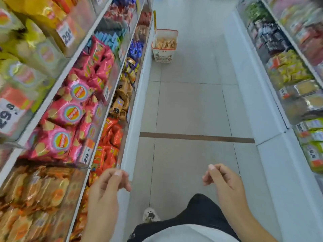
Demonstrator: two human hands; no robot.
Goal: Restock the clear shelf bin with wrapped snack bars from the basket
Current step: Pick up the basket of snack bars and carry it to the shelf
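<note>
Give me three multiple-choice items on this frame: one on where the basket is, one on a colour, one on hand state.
1. Where is the basket?
A. on the aisle floor beside the left shelving, ahead of the person
B. hanging from the left hand
C. on a right-hand shelf

2. What colour are the packets on the middle left shelf, just above the left hand?
A. blue
B. pink
C. black

3. What is the right hand doing?
A. gripping a snack bar
B. pressing on a shelf
C. holding nothing, fingers loosely curled

Answers:
1 A: it stands on the floor tiles up the aisle, snack bars inside.
2 B: pink wrappers with round labels.
3 C: no item in it, floor visible behind.
</note>
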